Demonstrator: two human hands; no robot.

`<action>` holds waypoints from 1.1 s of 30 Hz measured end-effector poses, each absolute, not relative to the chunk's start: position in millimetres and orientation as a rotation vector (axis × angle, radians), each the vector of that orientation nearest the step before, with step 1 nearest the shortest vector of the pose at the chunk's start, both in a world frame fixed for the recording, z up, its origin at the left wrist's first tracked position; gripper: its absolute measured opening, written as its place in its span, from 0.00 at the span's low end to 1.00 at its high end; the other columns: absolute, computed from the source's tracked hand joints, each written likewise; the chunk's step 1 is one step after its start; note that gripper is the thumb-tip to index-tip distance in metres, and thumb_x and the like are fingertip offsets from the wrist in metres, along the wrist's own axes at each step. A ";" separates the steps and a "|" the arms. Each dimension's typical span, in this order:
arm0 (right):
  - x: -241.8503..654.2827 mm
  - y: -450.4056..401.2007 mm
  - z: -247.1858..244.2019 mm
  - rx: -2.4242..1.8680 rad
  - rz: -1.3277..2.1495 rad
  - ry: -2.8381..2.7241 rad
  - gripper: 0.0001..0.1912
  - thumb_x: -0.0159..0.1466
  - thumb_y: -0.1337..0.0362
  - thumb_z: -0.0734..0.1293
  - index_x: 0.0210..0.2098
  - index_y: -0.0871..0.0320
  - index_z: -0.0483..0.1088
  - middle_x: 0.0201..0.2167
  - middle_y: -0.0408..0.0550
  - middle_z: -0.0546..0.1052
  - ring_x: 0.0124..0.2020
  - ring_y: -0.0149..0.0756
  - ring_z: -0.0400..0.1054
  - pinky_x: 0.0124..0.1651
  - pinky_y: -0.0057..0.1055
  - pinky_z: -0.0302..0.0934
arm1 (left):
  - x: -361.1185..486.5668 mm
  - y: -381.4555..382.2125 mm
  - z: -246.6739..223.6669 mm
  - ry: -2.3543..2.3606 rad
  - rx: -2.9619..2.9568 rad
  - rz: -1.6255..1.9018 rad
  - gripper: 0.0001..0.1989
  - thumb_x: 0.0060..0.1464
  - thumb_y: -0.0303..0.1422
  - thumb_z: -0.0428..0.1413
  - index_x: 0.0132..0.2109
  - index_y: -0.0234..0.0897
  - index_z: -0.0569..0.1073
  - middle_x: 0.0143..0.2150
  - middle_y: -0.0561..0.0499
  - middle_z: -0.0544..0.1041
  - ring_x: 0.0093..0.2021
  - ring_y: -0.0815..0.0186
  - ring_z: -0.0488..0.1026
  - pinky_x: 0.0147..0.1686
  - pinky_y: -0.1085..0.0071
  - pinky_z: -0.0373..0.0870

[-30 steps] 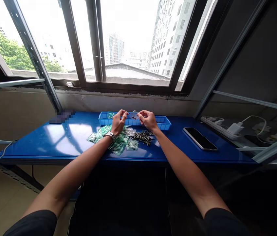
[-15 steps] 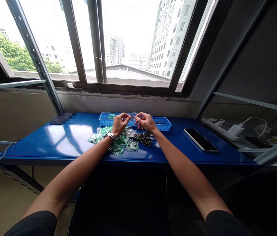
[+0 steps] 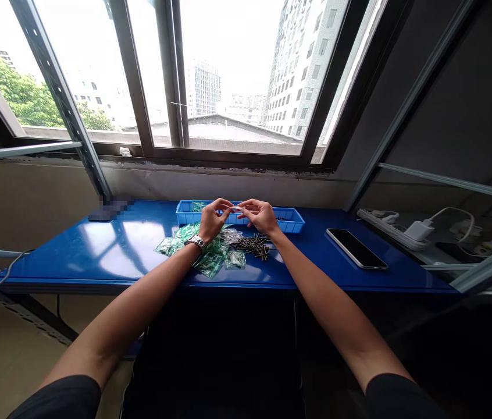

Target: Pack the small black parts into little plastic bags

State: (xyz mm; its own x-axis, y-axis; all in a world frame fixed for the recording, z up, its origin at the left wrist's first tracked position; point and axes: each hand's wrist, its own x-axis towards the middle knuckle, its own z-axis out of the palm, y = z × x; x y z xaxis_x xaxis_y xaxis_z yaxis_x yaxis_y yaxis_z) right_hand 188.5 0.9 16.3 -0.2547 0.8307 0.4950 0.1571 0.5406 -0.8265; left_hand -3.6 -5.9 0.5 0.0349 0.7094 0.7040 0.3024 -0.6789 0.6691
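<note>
Just in front of the blue bin, my left hand (image 3: 213, 220) and my right hand (image 3: 260, 216) meet with fingertips pinched. Stretched between them is a small clear plastic bag (image 3: 236, 209), seen nearly edge-on, so what is inside it is hidden. A wristwatch is on my left wrist. Below my left hand lies a heap of small clear and green plastic bags (image 3: 212, 261). Beneath my right hand is a pile of dark, brassy screw-like pieces (image 3: 255, 247).
Behind my hands stands a long blue plastic bin (image 3: 292, 226), with green bags in its left part and small dark pieces at right. A phone (image 3: 356, 248) lies right on the blue table (image 3: 110, 256). A power strip with a charger (image 3: 419, 230) sits beyond the table's right edge.
The small bag has tipped from facing me to nearly edge-on, and the dark piece seen in it no longer shows. My right fingers have closed in slightly toward the left.
</note>
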 end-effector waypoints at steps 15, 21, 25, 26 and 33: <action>187.9 -4.0 19.9 -0.765 0.632 -1.760 0.18 0.65 0.56 0.71 0.52 0.54 0.77 0.54 0.52 0.80 0.53 0.51 0.78 0.29 0.31 0.78 | -3.7 -9.1 4.4 0.952 2.026 1.795 0.05 0.62 0.29 0.59 0.45 0.38 0.77 0.45 0.46 0.84 0.45 0.62 0.82 0.37 0.70 0.75; 187.8 -2.4 18.8 -0.733 0.624 -1.763 0.18 0.64 0.54 0.72 0.52 0.54 0.78 0.54 0.52 0.81 0.51 0.52 0.79 0.28 0.32 0.78 | -4.2 -6.9 2.7 0.936 2.040 1.824 0.06 0.62 0.28 0.59 0.45 0.39 0.77 0.45 0.47 0.84 0.45 0.62 0.82 0.36 0.71 0.77; 187.7 -3.1 18.9 -0.733 0.637 -1.765 0.19 0.65 0.54 0.72 0.52 0.54 0.78 0.54 0.53 0.80 0.48 0.50 0.80 0.28 0.32 0.78 | -4.3 -8.2 3.5 0.954 2.039 1.817 0.06 0.61 0.27 0.59 0.46 0.39 0.76 0.46 0.46 0.84 0.46 0.61 0.82 0.36 0.71 0.77; 187.8 -3.1 18.8 -0.732 0.643 -1.764 0.19 0.65 0.53 0.72 0.52 0.54 0.77 0.54 0.53 0.80 0.47 0.49 0.80 0.27 0.32 0.78 | -4.4 -8.6 3.7 0.958 2.040 1.811 0.06 0.61 0.27 0.59 0.46 0.39 0.76 0.46 0.46 0.84 0.47 0.61 0.82 0.36 0.71 0.76; 188.2 -1.7 18.5 -0.782 0.706 -1.742 0.23 0.63 0.47 0.73 0.49 0.57 0.78 0.48 0.55 0.83 0.36 0.44 0.82 0.23 0.28 0.73 | -4.1 -9.6 4.7 1.003 2.011 1.756 0.07 0.62 0.33 0.61 0.46 0.37 0.77 0.46 0.44 0.84 0.44 0.61 0.82 0.33 0.72 0.73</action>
State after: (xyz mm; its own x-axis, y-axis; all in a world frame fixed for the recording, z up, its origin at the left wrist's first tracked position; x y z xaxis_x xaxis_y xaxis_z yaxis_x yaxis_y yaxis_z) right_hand 188.2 -1.7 18.5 -0.2345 0.7860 0.5720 0.1664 0.6122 -0.7730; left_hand -4.1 -9.6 4.7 0.0155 0.6614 0.7499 0.3101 -0.7162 0.6252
